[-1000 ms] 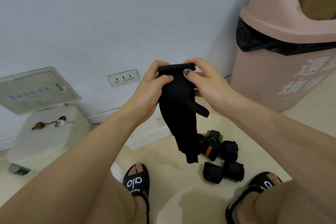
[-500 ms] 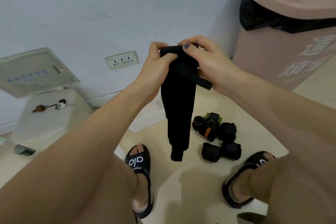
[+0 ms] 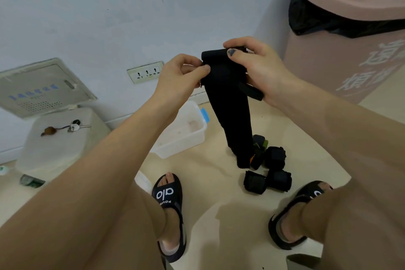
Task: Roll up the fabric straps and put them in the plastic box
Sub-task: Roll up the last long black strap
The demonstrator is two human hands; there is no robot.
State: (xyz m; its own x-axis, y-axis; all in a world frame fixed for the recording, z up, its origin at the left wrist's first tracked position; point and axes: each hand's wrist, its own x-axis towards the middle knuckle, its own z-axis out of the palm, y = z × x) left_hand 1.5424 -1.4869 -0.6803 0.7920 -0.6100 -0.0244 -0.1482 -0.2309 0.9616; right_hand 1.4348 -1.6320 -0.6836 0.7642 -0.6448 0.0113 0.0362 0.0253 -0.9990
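Observation:
A long black fabric strap [image 3: 232,107] hangs in front of me, its top end partly rolled. My left hand [image 3: 182,76] pinches the roll's left side between thumb and fingers. My right hand [image 3: 256,68] grips the roll from the right, thumb on top, with a short black tab sticking out under the palm. A clear plastic box [image 3: 186,136] stands on the floor behind my left forearm; it looks empty. Several rolled black straps [image 3: 274,169] lie on the floor below the hanging strap, one with green and one with orange trim.
A pink waste bin [image 3: 350,39] with a black liner stands at the right. A white stool [image 3: 57,144] with keys on it sits at the left, under a wall panel. A wall socket [image 3: 145,71] is behind my hands. My feet in black sandals [image 3: 168,210] rest on the beige floor.
My view has tilted down and the plastic box has come into sight. Both hands keep hold of the strap's top, and the hanging tail has swung slightly right.

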